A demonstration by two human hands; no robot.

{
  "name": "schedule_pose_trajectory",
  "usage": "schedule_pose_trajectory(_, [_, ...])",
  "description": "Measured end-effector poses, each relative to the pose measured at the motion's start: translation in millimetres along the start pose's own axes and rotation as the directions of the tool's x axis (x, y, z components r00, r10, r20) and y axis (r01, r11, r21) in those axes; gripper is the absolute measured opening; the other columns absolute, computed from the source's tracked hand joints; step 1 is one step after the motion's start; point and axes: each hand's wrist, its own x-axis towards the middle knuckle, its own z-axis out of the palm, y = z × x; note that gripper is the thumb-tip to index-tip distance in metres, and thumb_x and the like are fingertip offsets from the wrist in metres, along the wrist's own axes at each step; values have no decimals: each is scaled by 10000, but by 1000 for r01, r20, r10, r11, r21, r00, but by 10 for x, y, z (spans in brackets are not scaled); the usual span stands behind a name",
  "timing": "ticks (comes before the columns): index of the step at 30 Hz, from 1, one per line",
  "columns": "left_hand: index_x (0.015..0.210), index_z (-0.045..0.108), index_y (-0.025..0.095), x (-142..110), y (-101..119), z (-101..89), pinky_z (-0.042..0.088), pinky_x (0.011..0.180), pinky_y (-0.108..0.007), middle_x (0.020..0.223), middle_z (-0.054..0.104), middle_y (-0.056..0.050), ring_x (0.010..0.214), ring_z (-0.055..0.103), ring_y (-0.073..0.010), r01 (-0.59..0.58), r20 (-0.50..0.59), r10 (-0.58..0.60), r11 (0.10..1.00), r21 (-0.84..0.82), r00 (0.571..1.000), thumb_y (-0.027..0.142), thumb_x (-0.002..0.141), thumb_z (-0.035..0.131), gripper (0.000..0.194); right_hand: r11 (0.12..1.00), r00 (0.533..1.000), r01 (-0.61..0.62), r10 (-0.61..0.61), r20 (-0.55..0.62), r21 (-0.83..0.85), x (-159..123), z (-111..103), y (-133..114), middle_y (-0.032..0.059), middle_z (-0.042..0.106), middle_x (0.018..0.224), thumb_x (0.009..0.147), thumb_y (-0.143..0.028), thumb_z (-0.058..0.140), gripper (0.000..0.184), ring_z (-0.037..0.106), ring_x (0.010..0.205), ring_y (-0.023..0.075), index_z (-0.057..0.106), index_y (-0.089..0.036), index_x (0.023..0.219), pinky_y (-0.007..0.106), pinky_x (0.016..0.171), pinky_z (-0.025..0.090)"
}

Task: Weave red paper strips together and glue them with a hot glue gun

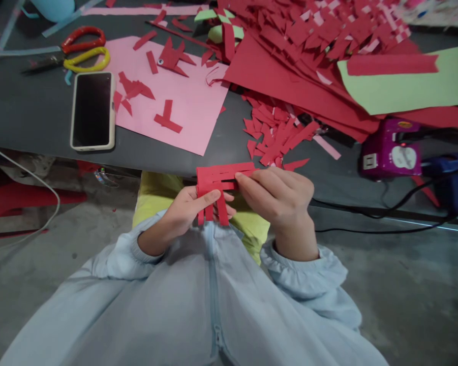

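Note:
Several red paper strips [209, 178], crossing over one another, are held above my lap at the table's near edge. My left hand [185, 208] is closed on them, thumb on top and fingers underneath. Two or more strip ends hang down past the thumb. My right hand [280, 195] pinches the strips' right-hand ends between thumb and forefinger; its other fingers are curled. On the pink paper sheet [194, 112] beyond my hands lie a folded red paper fish [173, 58] with an eye and other small red folded pieces [133, 87].
A phone [92, 111] lies at the left, below scissors [72, 51] with red and yellow handles. Red paper scraps [276, 132] and stacked red sheets [289, 84] cover the right side. A purple power box [391, 152] with black cables stands at far right, beside a green sheet [400, 91].

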Motion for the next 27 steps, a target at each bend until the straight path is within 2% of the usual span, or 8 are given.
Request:
schedule_pose_trajectory(2, [967, 736, 118, 4, -4, -26, 580, 691, -273, 822, 777, -111, 739, 741, -188, -36, -35, 38, 997, 65, 999, 542, 797, 717, 458, 997, 994, -73, 73, 76, -7, -26, -15, 41, 22, 664, 725, 920, -231, 560, 176, 526, 632, 125, 729, -266, 882, 288, 553, 339])
schedule_pose_trajectory(4, [973, 739, 118, 7, 2, -52, 581, 711, -277, 846, 779, -114, 747, 740, -184, -78, -51, 85, 988, 136, 995, 541, 822, 692, 452, 989, 986, -147, 147, 75, -14, -21, -48, 87, 35, 656, 736, 927, -242, 549, 195, 523, 645, 138, 735, -265, 874, 299, 570, 349])
schedule_pose_trajectory(7, [1015, 741, 118, 2, 35, -80, 574, 709, -272, 907, 782, -122, 744, 734, -176, -135, -43, 149, 962, 239, 988, 530, 850, 667, 450, 978, 976, -205, 206, -70, 23, 80, -138, 135, 47, 649, 735, 919, -209, 555, 200, 540, 651, 151, 744, -250, 869, 312, 568, 356])
schedule_pose_trajectory(10, [1056, 739, 123, -10, 88, -83, 558, 679, -247, 941, 783, -122, 798, 739, -183, -158, -38, 180, 930, 332, 983, 516, 874, 642, 444, 981, 952, -180, 192, -238, 70, 271, -241, 127, 52, 642, 706, 894, -148, 573, 182, 557, 649, 154, 738, -224, 889, 303, 580, 403])
schedule_pose_trajectory(13, [1010, 752, 116, -23, 143, -72, 560, 729, -251, 973, 781, -125, 883, 743, -204, -155, -28, 184, 893, 422, 983, 500, 873, 644, 422, 954, 967, -234, 249, -61, 186, 454, -290, 84, 102, 676, 856, 913, -176, 557, 182, 613, 809, 197, 720, -169, 994, 331, 721, 479])
schedule_pose_trajectory(18, [1093, 741, 124, -44, 221, -73, 568, 851, -290, 1055, 771, -116, 979, 737, -224, -158, 56, 149, 860, 485, 987, 456, 880, 641, 407, 896, 960, -213, 117, 254, 390, 575, -222, 49, 95, 675, 989, 980, -302, 461, 243, 581, 922, 228, 681, -199, 997, 406, 858, 454])
schedule_pose_trajectory(22, [1111, 733, 118, -49, 237, -116, 575, 849, -288, 1036, 774, -123, 976, 741, -225, -160, 110, 123, 871, 465, 986, 478, 890, 629, 435, 836, 949, -229, 78, 305, 498, 582, -167, 62, 80, 675, 917, 967, -287, 475, 221, 559, 873, 222, 622, -202, 825, 395, 841, 437])
schedule_pose_trajectory(27, [1103, 726, 106, -24, 199, -175, 578, 834, -288, 963, 780, -146, 909, 752, -210, -154, 181, 92, 917, 369, 979, 553, 911, 567, 512, 799, 948, -269, 120, 295, 538, 584, -134, 60, 51, 643, 792, 966, -283, 471, 219, 532, 766, 199, 576, -211, 788, 357, 747, 413])
